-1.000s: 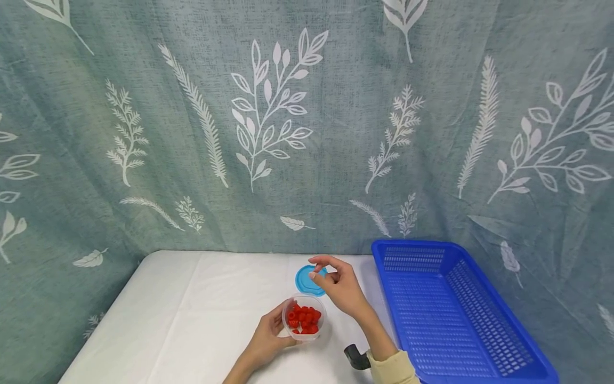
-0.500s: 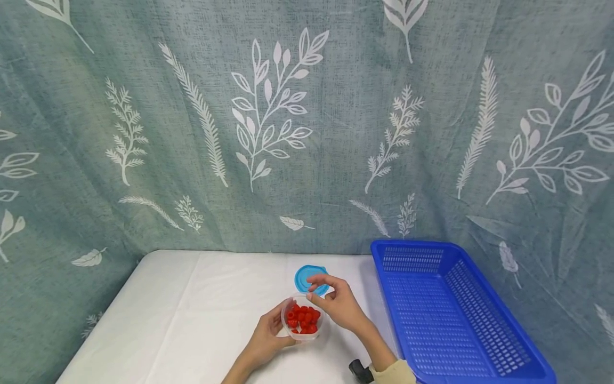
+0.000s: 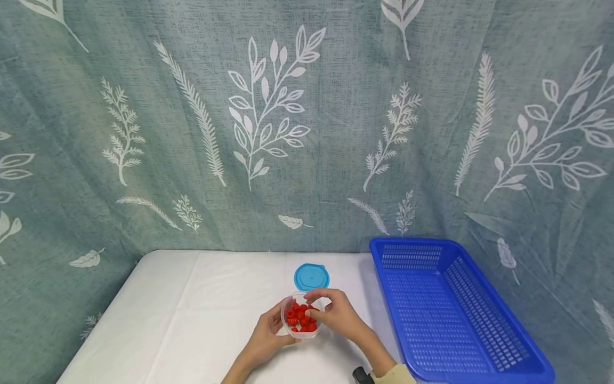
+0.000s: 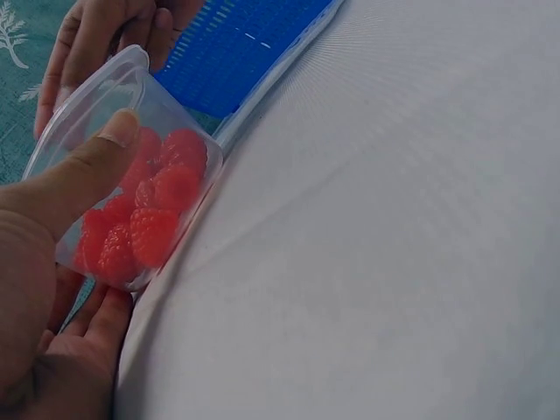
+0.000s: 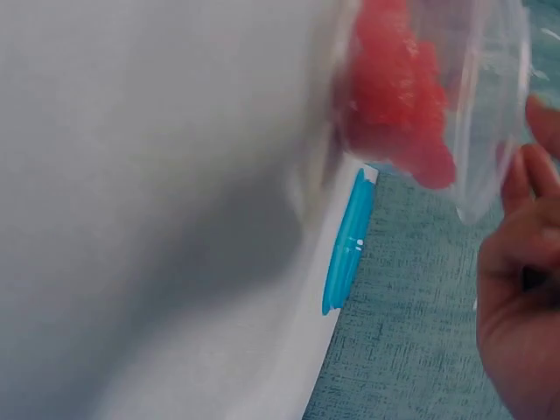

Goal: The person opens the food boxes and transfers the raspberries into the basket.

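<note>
A clear plastic cup (image 3: 301,320) of red raspberries (image 3: 300,316) stands on the white table (image 3: 201,314) near the front. My left hand (image 3: 274,326) grips its left side, with the thumb (image 4: 83,171) pressed on the wall and the fingers underneath. My right hand (image 3: 320,305) curls over the cup's far and right rim; its fingers (image 4: 87,39) lie against the rim. The cup tilts in the left wrist view. A round blue lid (image 3: 312,277) lies flat just behind the cup, apart from both hands. The right wrist view shows the cup (image 5: 455,96) above the lid's edge (image 5: 347,241).
A large blue mesh basket (image 3: 499,341) with nothing in it sits at the table's right, close to my right forearm. A leaf-patterned green cloth (image 3: 288,133) hangs behind the table. Bare white tabletop stretches to the left of the cup.
My right hand has come down from above the blue lid to the cup's rim. The left hand and the cup have stayed in place. The lid is now uncovered.
</note>
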The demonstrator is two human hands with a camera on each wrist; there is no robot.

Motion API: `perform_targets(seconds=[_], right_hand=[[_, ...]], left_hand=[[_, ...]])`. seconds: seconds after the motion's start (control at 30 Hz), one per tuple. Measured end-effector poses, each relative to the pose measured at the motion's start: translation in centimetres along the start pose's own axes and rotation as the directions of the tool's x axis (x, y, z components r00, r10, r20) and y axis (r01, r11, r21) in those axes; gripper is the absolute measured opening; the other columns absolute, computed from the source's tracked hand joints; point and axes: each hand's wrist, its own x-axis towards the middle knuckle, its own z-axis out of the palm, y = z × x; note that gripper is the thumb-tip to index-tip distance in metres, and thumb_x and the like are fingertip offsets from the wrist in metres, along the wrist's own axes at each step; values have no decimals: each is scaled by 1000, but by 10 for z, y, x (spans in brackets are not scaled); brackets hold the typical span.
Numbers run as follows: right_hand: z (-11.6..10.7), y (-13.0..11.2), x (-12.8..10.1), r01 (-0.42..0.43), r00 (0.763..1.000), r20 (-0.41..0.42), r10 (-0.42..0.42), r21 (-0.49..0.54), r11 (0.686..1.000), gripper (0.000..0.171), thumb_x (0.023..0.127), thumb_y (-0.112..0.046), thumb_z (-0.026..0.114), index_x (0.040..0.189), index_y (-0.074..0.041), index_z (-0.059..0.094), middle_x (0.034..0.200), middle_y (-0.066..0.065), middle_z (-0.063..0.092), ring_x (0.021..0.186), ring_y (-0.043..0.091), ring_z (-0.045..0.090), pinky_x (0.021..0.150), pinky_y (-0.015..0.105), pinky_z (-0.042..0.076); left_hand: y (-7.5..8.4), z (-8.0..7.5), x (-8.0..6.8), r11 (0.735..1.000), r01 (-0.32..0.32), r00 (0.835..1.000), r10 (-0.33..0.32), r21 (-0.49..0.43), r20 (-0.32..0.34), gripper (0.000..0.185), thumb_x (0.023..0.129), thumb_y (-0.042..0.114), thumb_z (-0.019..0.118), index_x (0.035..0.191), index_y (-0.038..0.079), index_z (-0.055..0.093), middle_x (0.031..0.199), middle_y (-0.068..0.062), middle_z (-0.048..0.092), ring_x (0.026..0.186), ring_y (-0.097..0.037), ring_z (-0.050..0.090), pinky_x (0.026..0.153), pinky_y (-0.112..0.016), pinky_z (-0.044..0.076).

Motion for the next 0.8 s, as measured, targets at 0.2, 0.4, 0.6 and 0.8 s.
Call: perform_targets(seconds=[0.2, 0.4, 0.6, 0.8], right_hand=[[4, 4, 3, -13, 1000, 9, 15, -165, 986, 25, 84, -8, 81, 109, -5, 75, 104, 4, 76, 86, 16, 62, 61, 20, 52], [6, 3, 5, -8, 999, 46, 24, -316, 949, 22, 80, -9, 85, 101, -10, 79, 98, -2, 78, 97, 18, 69, 84, 39, 59], [7, -8, 9, -35, 995, 72, 67, -383, 923, 21, 77, -4, 86, 97, -11, 81, 92, -3, 77, 94, 21, 69, 90, 47, 58], [8, -18, 10, -30, 993, 87, 82, -483, 875, 23, 76, 1, 83, 97, -9, 82, 91, -1, 77, 83, 18, 70, 73, 33, 62]], left_hand=[[-2, 0, 1, 1000, 12, 1000, -12, 10, -1, 90, 81, 9, 86, 157, 9, 38, 157, -12, 46, 148, -30, 38, 118, -22, 36], [-3, -1, -1, 1000, 24, 1000, -24, -8, 5, 89, 82, 10, 85, 157, 10, 37, 157, -11, 47, 148, -30, 39, 116, -19, 37], [-3, -1, -2, 1000, 24, 1000, -24, -16, 4, 89, 82, 9, 85, 157, 10, 38, 157, -11, 47, 148, -29, 39, 116, -18, 36], [-2, 0, 0, 1000, 13, 1000, -13, 3, 3, 90, 81, 9, 85, 157, 6, 36, 157, -16, 45, 148, -33, 38, 117, -20, 36]])
